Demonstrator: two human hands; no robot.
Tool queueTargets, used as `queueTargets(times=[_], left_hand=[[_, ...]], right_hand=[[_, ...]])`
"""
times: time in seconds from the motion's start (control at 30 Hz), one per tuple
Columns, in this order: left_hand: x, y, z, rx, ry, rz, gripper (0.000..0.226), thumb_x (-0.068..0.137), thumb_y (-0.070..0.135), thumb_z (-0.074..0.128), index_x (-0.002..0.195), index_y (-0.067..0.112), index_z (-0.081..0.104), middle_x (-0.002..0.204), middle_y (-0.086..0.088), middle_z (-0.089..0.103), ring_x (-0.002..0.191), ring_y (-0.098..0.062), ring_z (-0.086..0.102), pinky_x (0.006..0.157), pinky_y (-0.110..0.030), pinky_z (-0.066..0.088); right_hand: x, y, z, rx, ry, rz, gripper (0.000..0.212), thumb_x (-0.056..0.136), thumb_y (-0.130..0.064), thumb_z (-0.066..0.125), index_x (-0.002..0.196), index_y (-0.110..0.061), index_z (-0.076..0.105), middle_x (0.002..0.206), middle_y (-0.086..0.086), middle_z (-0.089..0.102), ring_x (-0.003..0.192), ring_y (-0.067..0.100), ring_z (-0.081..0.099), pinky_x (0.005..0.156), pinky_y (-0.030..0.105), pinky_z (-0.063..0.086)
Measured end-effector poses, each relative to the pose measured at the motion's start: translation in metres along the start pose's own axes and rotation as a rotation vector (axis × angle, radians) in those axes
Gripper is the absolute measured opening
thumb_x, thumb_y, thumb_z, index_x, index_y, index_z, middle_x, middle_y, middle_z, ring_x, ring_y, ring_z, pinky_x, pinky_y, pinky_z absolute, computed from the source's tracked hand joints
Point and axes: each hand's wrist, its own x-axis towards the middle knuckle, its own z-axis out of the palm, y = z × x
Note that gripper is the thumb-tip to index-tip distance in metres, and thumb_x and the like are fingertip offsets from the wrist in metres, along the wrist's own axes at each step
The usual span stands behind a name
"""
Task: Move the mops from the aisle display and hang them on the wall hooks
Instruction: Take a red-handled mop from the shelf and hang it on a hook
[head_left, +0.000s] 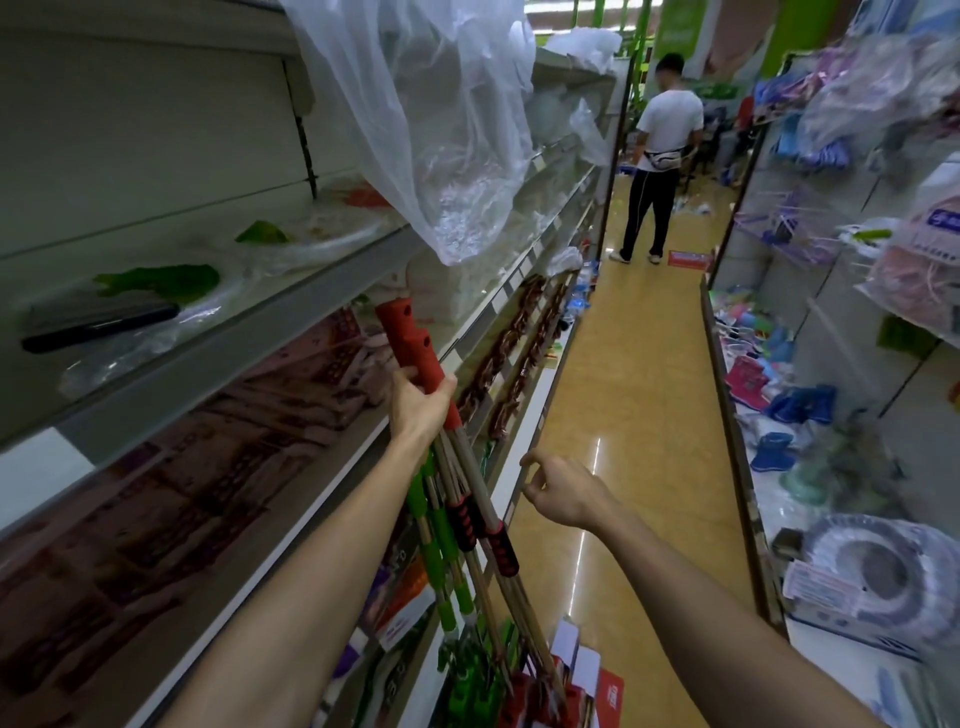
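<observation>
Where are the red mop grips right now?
Left of centre in the head view: the red grips are in the left hand, against the left shelf edge.

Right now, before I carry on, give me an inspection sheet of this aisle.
Surface: glossy yellow floor, litter at far end.
Job's things: mops bunched upright against left shelving; red handle tops.
Clutter: hanging plastic sheet; boots spilled on right.
Grips: left hand closed around red handles; right hand free, fingers loosely curled.
Cables: nothing seen.
Surroundings: person in white shirt ahead; wall hooks not seen.
</observation>
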Motion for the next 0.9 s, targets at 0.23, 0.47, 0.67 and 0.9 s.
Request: queueTargets(times=[0.23,0.47,0.67,0.9], left_hand=[[-0.026,0.016,0.033,-0.058,-0.347,0.118,0.035,0.091,0.026,0.073,0.113,0.015,0.049,0.106,0.001,0.062,0.094,-0.013,0.064,0.079,-0.024,0.047],[-0.068,0.032,0.085,-0.138,-0.443,0.198,0.032,0.092,0.037,0.071,0.077,0.011,0.061,0.067,-0.010,0.067,0.061,-0.023,0.069,0.077,-0.049,0.062],[-0.109,0.055,0.127,-0.186,-0.360,0.242,0.032,0.093,0.032,0.069,0.072,0.013,0.054,0.055,-0.004,0.057,0.044,-0.017,0.060,0.057,-0.046,0.058],[-0.128,0.140,0.124,-0.205,-0.390,0.416,0.031,0.091,0.025,0.066,0.064,0.014,0.055,0.049,-0.002,0.057,0.044,-0.022,0.060,0.054,-0.045,0.057]], right_hand=[[-0.003,0.019,-0.007,0.062,0.006,0.044,0.042,0.098,-0.022,0.056,0.139,-0.017,0.050,0.108,0.007,0.073,0.099,0.024,0.067,0.086,0.046,0.058],[-0.024,0.050,-0.022,0.102,0.031,0.107,0.050,0.089,-0.043,0.069,0.133,-0.022,0.056,0.122,0.001,0.066,0.105,0.020,0.064,0.088,0.041,0.056],[-0.039,0.068,-0.041,0.275,0.061,0.082,0.050,0.076,-0.048,0.079,0.118,-0.028,0.060,0.110,-0.009,0.066,0.098,0.011,0.064,0.090,0.041,0.056],[-0.052,0.051,-0.082,0.534,0.119,-0.101,0.027,0.086,-0.039,0.077,0.108,-0.024,0.069,0.099,-0.002,0.073,0.093,0.009,0.070,0.083,0.031,0.057]])
